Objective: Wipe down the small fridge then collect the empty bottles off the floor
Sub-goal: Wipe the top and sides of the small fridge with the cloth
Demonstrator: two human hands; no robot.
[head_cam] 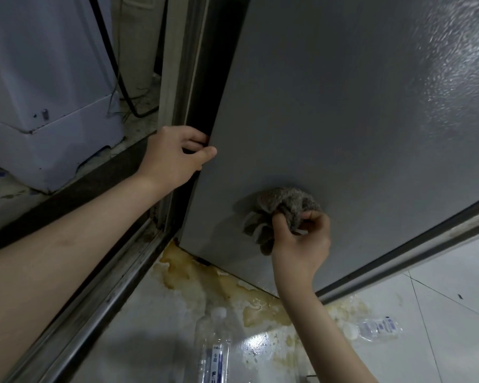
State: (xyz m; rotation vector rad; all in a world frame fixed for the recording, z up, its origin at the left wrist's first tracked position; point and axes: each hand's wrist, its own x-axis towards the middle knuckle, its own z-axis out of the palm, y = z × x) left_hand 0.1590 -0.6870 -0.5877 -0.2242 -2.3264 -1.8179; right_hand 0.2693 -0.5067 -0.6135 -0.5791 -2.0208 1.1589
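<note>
Head view shows the fridge [329, 106], a big gray wall that fills the middle and the upper right of the frame. My right hand [299, 241] is low in the middle, with its fingers curled tight around a bunched-up gray rag [282, 208]. The rag is pressed flat on the gray side, I think so it can rub the dirt off. My left hand [174, 156] is at the middle left. Its fingers hook around the fridge's dark edge, and the thumb lies on the gray face. I think that holds the fridge steady while I push on it. Two clear bottles wait on the floor [440, 286] at the bottom: one bottle [213, 344] in the bottom middle, and the other bottle [376, 327] lying at the lower right. Yellow-brown stains [205, 275] spread on the floor under the fridge. A white machine [39, 92] stands at the upper left.
</note>
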